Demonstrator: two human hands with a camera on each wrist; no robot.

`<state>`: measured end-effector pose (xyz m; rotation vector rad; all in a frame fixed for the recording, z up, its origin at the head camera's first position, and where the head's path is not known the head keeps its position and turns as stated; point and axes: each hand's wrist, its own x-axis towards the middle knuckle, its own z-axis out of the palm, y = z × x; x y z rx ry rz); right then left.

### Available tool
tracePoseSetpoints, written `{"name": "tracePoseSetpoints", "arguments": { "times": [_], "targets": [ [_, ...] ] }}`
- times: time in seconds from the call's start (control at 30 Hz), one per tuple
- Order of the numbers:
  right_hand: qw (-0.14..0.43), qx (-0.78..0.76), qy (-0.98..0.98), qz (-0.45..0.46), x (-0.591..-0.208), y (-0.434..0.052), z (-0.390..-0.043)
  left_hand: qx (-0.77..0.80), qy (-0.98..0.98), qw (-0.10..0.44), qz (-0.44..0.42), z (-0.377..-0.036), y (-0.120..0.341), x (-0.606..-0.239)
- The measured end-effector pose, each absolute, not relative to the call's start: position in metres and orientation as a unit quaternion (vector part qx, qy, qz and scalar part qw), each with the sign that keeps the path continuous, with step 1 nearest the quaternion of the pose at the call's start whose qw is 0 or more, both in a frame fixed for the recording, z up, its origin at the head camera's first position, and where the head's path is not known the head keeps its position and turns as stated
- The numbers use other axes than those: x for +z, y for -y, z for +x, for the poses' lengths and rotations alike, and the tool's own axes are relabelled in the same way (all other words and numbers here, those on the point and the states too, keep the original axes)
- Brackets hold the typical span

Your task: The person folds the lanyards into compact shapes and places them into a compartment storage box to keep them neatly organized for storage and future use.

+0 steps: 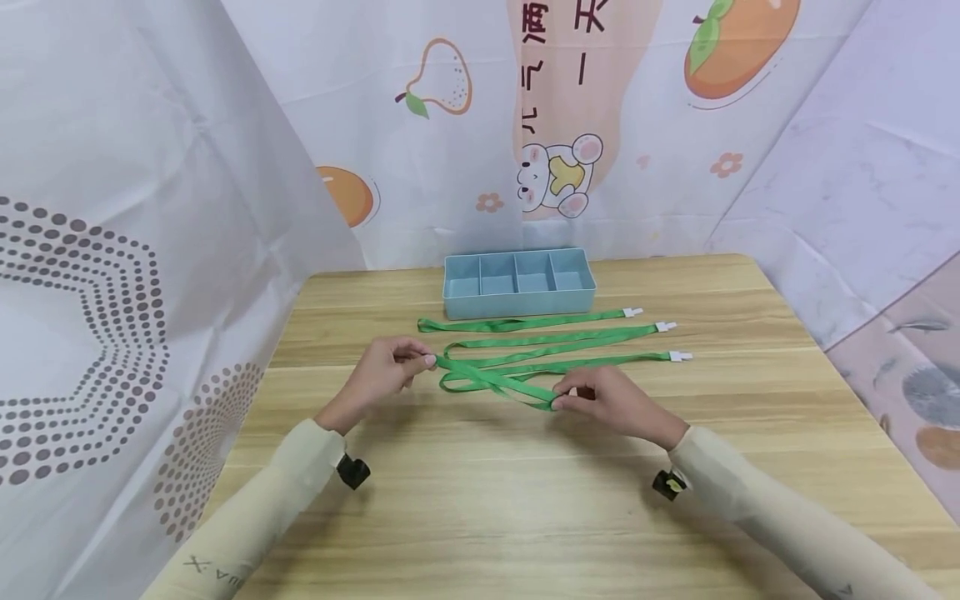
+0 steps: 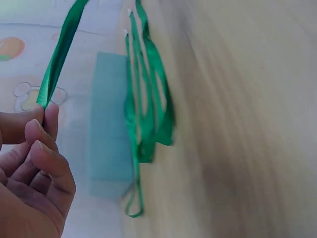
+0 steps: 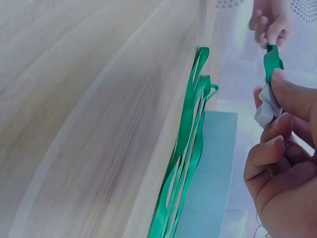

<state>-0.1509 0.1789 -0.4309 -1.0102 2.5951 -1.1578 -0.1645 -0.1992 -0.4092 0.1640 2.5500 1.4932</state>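
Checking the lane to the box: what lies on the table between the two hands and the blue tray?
In the head view, three green lanyards lie flat between the left hand, the right hand and the blue tray.

Colours and patterns on the work surface

Lanyards (image 1: pixel 540 346): bright green straps, white end clips (image 1: pixel 679 357). Compartment tray (image 1: pixel 519 287): pale blue throughout. Table (image 1: pixel 480 500): light wood grain. Sleeves (image 1: pixel 255 517): cream. Backdrop (image 1: pixel 570 108): white, printed with orange fruit and a cartoon bear; left drape (image 1: pixel 82 333): brown dot rings.

Makeshift recording booth, wooden table (image 1: pixel 525 500), walled by printed cartoon fruit cloths (image 1: pixel 600 125), dotted sheet (image 1: pixel 90 333)
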Motion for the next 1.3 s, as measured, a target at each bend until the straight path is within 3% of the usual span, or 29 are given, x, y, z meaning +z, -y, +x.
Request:
{"name": "tracePoseSetpoints", "arguments": {
  "times": [0.53,0.77,1.1,1.3],
  "targets": [
    [0.115,-0.414,-0.851,-0.302,-0.455,-0.17,-0.16,0.417,-0.865,-0.032,0.278,-0.163,0.151,-0.334],
    [0.11,-0.398,-0.853,-0.32,-0.453,-0.165,-0.161,0.387,-0.848,-0.072,0.355,-0.162,0.129,-0.313],
    [0.059,-0.448,-0.835,-0.315,-0.424,-0.155,-0.173,0.367,-0.851,-0.07,0.368,-0.165,0.123,-0.297],
    [0.062,-0.506,-0.805,-0.303,-0.401,-0.153,-0.178,0.319,-0.865,-0.062,0.382,-0.167,0.12,-0.291]
  ]
}}
